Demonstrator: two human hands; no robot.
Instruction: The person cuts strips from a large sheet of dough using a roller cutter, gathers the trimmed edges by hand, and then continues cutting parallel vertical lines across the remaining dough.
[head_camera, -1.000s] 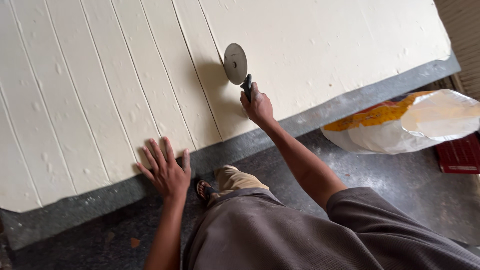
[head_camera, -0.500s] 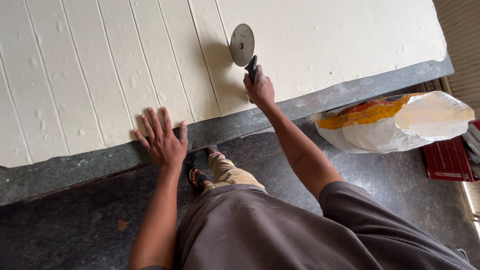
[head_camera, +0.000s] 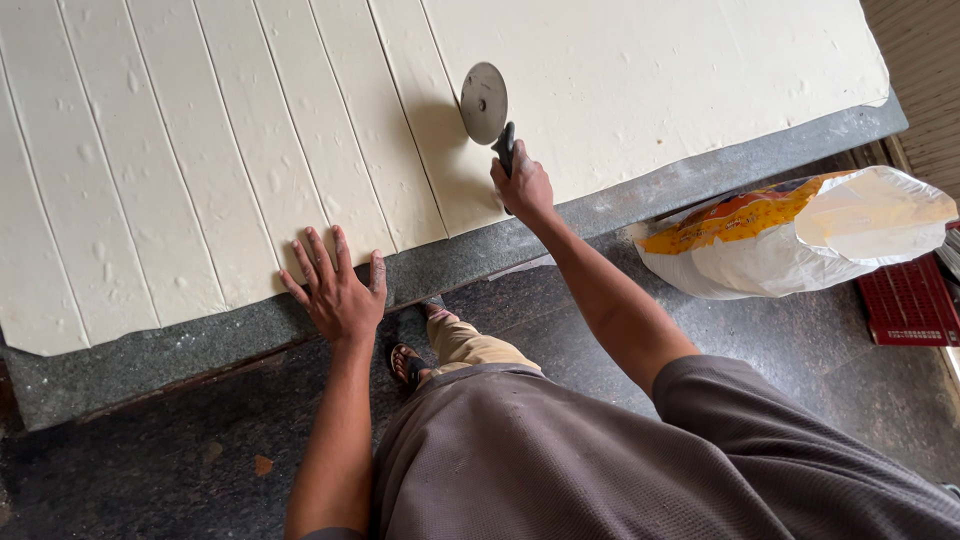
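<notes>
My left hand (head_camera: 338, 290) lies flat, palm down, fingers spread and pointing toward eleven o'clock, the forearm running straight back toward six. My right arm reaches out long toward eleven, elbow nearly straight, wrist slightly bent. My right hand (head_camera: 524, 186) is closed in a fist-like grip, knuckles up; the thumb, I think, is tucked underneath.

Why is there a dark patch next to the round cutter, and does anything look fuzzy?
Head view: the dark patch is the shadow of the round cutter on the pale dough sheet, to its left, beside the right hand; the light is soft, with no glare; the left hand on the stone counter looks sharp, nothing blurred.
</notes>
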